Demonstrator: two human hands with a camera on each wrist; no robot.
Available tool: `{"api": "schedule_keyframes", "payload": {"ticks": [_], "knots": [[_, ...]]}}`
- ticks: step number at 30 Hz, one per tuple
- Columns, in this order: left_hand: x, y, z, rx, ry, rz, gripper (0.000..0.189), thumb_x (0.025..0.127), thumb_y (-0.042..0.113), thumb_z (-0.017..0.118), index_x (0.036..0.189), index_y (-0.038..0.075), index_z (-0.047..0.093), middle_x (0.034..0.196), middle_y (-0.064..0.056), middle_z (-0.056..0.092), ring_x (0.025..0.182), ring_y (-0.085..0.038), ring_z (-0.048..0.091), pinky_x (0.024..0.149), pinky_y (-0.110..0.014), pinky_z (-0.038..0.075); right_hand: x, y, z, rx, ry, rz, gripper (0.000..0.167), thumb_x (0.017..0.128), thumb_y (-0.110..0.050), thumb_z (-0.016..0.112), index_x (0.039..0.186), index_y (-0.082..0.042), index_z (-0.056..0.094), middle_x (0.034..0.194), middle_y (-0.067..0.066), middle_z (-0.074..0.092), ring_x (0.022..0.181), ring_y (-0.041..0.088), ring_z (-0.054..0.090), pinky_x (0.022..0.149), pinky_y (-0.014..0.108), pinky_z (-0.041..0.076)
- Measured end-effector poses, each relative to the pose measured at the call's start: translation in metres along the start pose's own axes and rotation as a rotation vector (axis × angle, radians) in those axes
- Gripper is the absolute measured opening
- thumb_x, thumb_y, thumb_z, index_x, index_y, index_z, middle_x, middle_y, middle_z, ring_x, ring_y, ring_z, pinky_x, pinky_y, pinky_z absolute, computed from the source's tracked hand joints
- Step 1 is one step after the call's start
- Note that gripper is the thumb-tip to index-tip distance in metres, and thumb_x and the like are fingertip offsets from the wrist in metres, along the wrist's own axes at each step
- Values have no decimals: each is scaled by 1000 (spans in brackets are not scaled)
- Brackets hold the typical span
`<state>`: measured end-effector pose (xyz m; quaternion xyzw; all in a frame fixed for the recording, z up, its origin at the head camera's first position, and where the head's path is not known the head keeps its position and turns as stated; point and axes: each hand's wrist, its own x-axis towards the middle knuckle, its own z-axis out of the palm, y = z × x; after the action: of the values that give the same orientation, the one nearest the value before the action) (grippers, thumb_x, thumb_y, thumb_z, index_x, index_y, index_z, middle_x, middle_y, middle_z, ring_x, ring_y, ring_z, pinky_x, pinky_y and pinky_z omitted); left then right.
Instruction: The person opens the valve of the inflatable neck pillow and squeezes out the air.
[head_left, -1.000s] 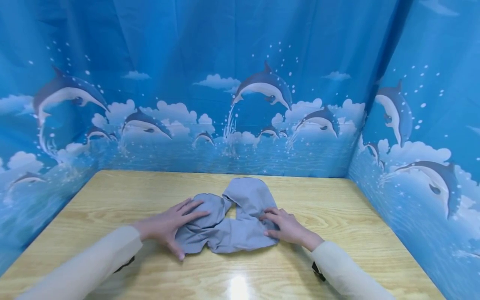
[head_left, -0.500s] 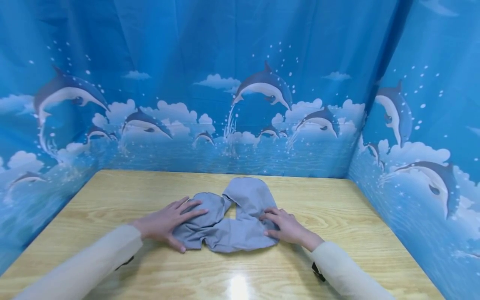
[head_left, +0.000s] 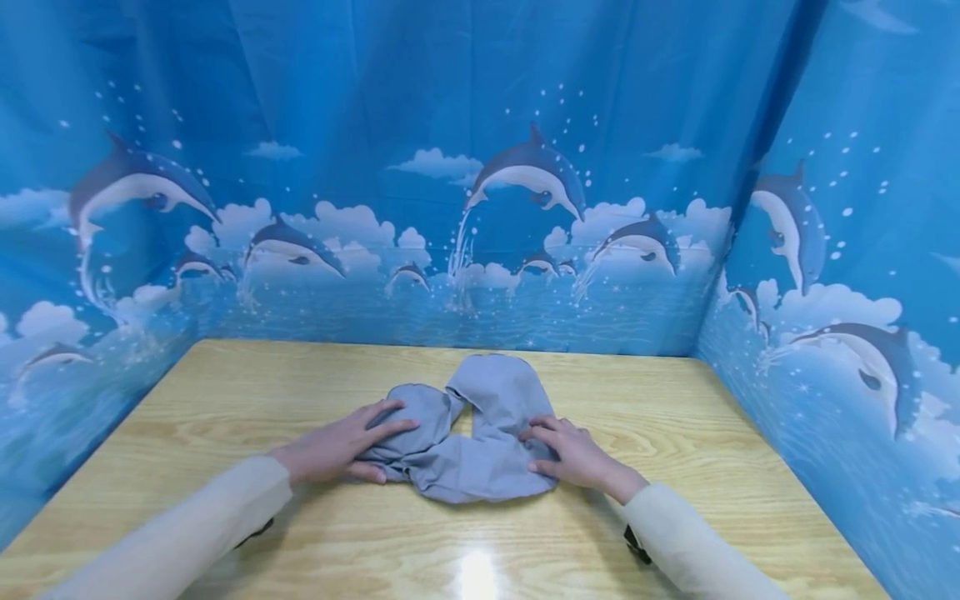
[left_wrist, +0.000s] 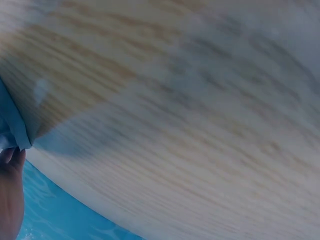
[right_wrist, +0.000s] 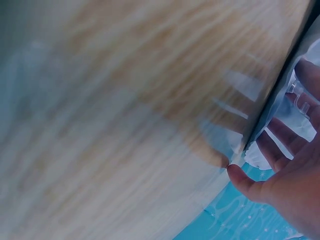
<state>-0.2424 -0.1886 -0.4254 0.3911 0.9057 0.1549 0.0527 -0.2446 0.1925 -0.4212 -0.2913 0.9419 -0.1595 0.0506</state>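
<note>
A crumpled grey cloth item [head_left: 465,467] lies on the table, bunched into a rough ring with a small gap near its middle. Its exact kind does not show. My left hand [head_left: 337,442] rests on its left end, fingers stretched over the top and thumb at the near edge. On the right end lies my right hand [head_left: 573,454], fingers slightly bent and spread, touching the fabric. The right wrist view has the right hand [right_wrist: 285,180] at the cloth's edge, thumb against the table. Only part of the left hand [left_wrist: 11,195] appears in the left wrist view, beside the cloth [left_wrist: 11,120].
The wood-grain table [head_left: 675,517] extends around the cloth on all sides. A blue curtain [head_left: 360,125] printed with dolphins and clouds stands along the table's back and sides.
My left thumb has drawn inward and away from the near edge, gathering the cloth's lower left corner beneath the hand. The right hand stays in place.
</note>
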Motion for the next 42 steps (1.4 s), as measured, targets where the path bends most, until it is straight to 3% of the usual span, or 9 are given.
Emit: {"api": "schedule_keyframes", "payload": {"ticks": [9,16,20,23,28,35,42], "knots": [[3,-2,3,90,63,13,67,85,56,48,144,36,23,152,-4,19,137,-33,23,101,-53,35,0,0,0,9,-5,12,37,86,-32,62,120,-18,57,136,13,44,120,36,43,87,59,35],[6,2,-2,41,47,3,80,78,61,56,145,32,23,152,-9,18,135,-38,25,99,-57,35,0,1,0,16,-9,17,37,87,-32,61,121,-19,56,137,13,43,121,36,42,86,60,35],[11,8,0,16,32,-64,95,68,70,58,146,35,15,151,-10,15,132,-40,29,98,-56,35,0,1,0,16,-10,19,37,86,-32,61,121,-19,56,136,13,44,120,36,42,86,59,35],[18,15,4,-1,85,-94,100,65,74,58,146,35,14,148,-11,19,125,-37,38,96,-54,38,0,1,0,14,-12,21,37,86,-33,61,121,-20,57,136,13,44,120,36,42,86,59,35],[26,29,13,50,181,-132,104,62,81,53,146,32,16,146,-14,24,118,-40,44,89,-58,39,1,1,0,9,-16,14,37,86,-33,61,121,-20,56,135,13,45,120,36,43,85,59,35],[41,47,16,51,174,-306,103,61,87,45,146,34,18,148,-16,24,128,-44,33,93,-63,34,1,1,0,10,-19,15,37,87,-33,61,121,-20,56,135,12,45,119,35,43,85,58,35],[52,57,18,76,170,-370,104,60,89,42,146,37,14,143,-14,31,128,-42,33,97,-60,31,1,2,1,5,-22,13,37,87,-33,61,122,-20,56,136,12,44,120,35,43,85,58,35]]}}
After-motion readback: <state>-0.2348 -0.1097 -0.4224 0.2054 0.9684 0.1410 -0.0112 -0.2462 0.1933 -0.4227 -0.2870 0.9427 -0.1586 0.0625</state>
